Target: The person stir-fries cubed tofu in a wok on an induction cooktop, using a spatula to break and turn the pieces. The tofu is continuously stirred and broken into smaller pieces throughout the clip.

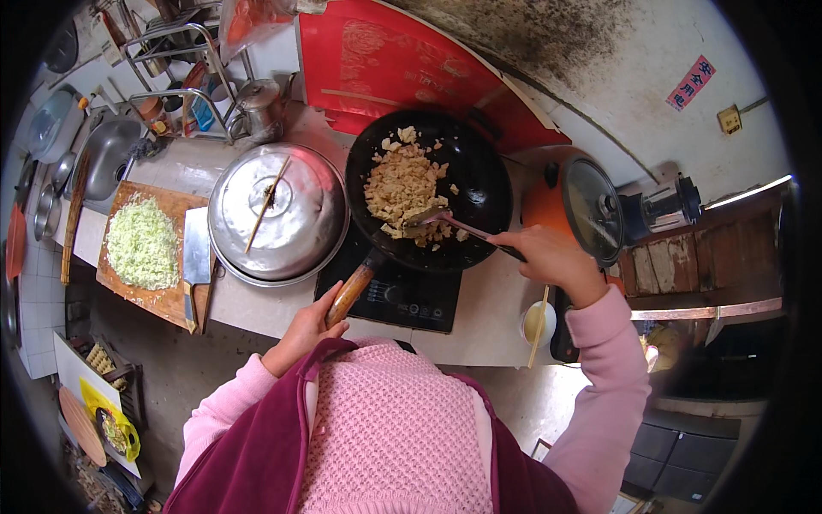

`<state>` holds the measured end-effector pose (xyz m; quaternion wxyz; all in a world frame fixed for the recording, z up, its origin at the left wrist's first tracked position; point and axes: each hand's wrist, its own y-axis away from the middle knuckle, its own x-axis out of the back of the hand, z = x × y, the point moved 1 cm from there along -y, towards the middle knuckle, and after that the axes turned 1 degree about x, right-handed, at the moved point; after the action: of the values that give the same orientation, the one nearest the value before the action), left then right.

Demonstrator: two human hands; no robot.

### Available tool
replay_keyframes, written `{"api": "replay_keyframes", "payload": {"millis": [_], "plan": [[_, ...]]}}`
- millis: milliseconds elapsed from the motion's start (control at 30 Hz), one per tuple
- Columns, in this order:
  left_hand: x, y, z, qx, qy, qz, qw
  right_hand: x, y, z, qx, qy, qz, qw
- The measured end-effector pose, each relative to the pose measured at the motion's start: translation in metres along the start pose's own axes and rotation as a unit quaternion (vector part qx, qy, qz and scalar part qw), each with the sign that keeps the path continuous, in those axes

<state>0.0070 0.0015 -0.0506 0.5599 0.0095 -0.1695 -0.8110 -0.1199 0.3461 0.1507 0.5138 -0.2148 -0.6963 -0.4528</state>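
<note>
My left hand (309,329) is closed round the wooden handle (350,290) of a black wok (478,160), which stands on a black induction cooker (411,299). My right hand (549,257) grips the dark handle of a metal spatula (472,230). The spatula's blade rests among light brown crumbled food (401,183), which lies in the wok's left half. Just left of the wok is a large domed metal lid (308,212) with a thin wooden stick across its top. Below my right forearm's left side a white bowl (548,326) holds something yellowish, with chopsticks (538,334) across it.
A cutting board (125,193) at the left bears chopped pale green vegetable (142,243) and a cleaver (198,250). Behind are a metal kettle (260,109) and a sink (106,154). An orange pot (542,199) with a glass lid stands right of the wok, below a red panel (385,58).
</note>
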Motion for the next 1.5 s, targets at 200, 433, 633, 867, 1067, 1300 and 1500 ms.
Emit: {"api": "replay_keyframes", "payload": {"millis": [200,433,633,867,1067,1300,1500], "plan": [[0.002,0.001,0.0,-0.031,-0.044,0.001,0.999,-0.009,0.002,0.007,0.021,0.004,0.025,0.999],[0.002,0.0,0.007,-0.024,-0.006,-0.008,1.0,0.014,0.039,0.057,-0.151,-0.372,-0.095,0.911],[0.004,0.002,0.009,0.008,0.011,-0.031,0.999,-0.017,0.055,0.113,-0.253,-0.618,-0.146,0.73],[0.002,0.003,0.019,-0.005,-0.005,0.002,1.0,-0.092,-0.017,0.065,-0.216,-0.715,-0.13,0.652],[0.004,0.006,0.031,0.045,-0.013,0.004,0.999,-0.105,-0.034,0.062,-0.163,-0.63,-0.106,0.752],[0.005,0.001,0.032,0.067,-0.04,0.012,0.997,-0.065,0.039,0.092,-0.172,-0.602,-0.081,0.775],[0.009,-0.002,0.047,0.104,-0.042,0.005,0.994,0.011,0.061,0.085,-0.097,-0.464,0.009,0.88]]}}
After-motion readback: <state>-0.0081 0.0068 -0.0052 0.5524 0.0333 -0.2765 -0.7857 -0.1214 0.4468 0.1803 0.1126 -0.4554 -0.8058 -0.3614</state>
